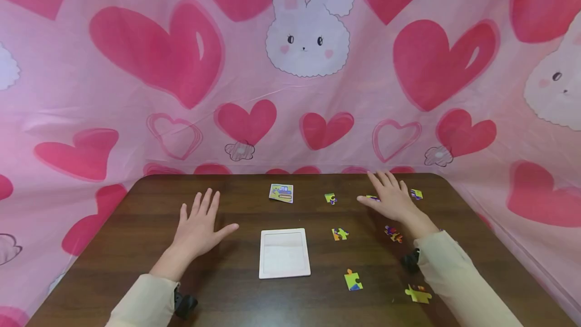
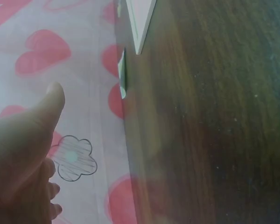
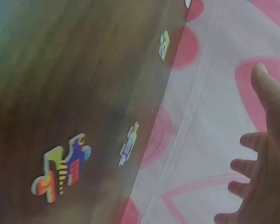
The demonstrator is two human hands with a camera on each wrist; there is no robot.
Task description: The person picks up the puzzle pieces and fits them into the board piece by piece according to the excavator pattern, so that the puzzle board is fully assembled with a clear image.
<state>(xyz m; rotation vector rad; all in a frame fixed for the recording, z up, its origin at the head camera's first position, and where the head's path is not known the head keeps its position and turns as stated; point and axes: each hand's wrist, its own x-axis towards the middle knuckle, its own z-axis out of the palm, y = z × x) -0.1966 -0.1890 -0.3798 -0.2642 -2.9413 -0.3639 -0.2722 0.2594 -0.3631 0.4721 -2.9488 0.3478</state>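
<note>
My left hand (image 1: 198, 231) is held over the left side of the table, fingers spread and thumb out, holding nothing. To its right lies a white square puzzle tray (image 1: 262, 254) with a raised rim. My right hand (image 1: 390, 200), also spread and holding nothing, is over the far right of the table. It partly covers a puzzle piece (image 1: 373, 198). Around it lie a yellow-green piece (image 1: 331, 198), a small piece (image 1: 416, 194) and a red-purple piece (image 1: 393, 234). In the right wrist view a blue, red and orange piece (image 3: 73, 158) lies left of the fingers.
A picture card (image 1: 281, 193) lies behind the tray on the brown table (image 1: 236, 307). Nearer pieces are a green-orange one (image 1: 340, 234), a yellow-green one (image 1: 353, 280) and a yellow one (image 1: 418, 294) beside the right sleeve. A pink heart-patterned curtain (image 1: 290, 95) hangs behind the table.
</note>
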